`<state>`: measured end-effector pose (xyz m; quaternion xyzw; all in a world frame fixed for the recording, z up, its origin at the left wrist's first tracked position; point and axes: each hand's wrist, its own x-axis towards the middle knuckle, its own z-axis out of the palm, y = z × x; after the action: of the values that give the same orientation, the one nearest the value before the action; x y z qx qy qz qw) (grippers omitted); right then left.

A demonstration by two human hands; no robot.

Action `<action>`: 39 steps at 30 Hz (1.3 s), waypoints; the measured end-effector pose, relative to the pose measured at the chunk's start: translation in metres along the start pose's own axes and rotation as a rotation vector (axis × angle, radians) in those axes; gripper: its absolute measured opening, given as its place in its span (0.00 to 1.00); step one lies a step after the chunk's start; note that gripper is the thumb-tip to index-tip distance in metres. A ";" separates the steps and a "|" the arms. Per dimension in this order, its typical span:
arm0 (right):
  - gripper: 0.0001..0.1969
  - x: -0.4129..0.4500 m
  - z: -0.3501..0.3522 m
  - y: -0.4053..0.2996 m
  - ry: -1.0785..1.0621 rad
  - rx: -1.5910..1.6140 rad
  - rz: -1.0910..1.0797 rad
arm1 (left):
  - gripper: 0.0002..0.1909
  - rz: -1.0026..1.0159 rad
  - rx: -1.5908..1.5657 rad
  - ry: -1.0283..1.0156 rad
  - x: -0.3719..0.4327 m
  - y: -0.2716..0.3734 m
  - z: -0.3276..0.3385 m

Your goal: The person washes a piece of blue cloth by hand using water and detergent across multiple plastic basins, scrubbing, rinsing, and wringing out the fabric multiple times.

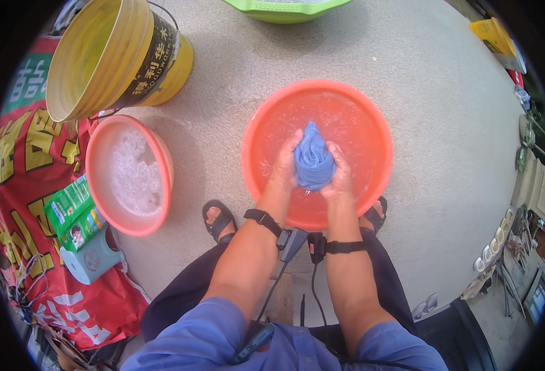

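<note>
A wet, bunched blue cloth (314,162) is held between both hands over a round red-orange plastic basin (252,120) of water. My left hand (287,157) presses on the cloth's left side, its fingertips near the top. On the right side, my right hand (340,172) cups the cloth from beside and below. The basin stands on the concrete floor between my sandalled feet. Ripples and small bubbles show in its water. How far the cloth's underside is above the water I cannot tell.
To the left stand a pink basin (168,185) of sudsy water, a yellow bucket (173,69), a green detergent bag (73,208) and a light-blue plastic container (91,257) on a red printed sheet (110,306). A green basin (291,13) is at the top edge. Several pale cups (494,243) line the right.
</note>
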<state>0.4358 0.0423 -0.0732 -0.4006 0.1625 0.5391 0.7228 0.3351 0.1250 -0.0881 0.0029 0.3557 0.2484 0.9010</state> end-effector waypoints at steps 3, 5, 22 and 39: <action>0.11 0.010 -0.008 0.011 0.186 -0.110 -0.103 | 0.14 0.315 0.274 0.091 -0.002 -0.016 0.010; 0.14 0.011 -0.020 0.008 0.199 -0.067 -0.037 | 0.11 0.310 0.606 0.110 -0.011 -0.020 0.027; 0.16 -0.014 0.020 -0.029 0.128 -0.130 0.255 | 0.08 1.232 1.573 -0.105 -0.038 -0.025 0.054; 0.35 0.018 -0.039 -0.022 0.553 -1.426 -0.271 | 0.20 0.462 0.629 0.591 0.001 -0.032 -0.003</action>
<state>0.4704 0.0224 -0.1005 -0.9053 -0.0997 0.3007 0.2831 0.3480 0.0970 -0.0969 0.2830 0.6439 0.3126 0.6384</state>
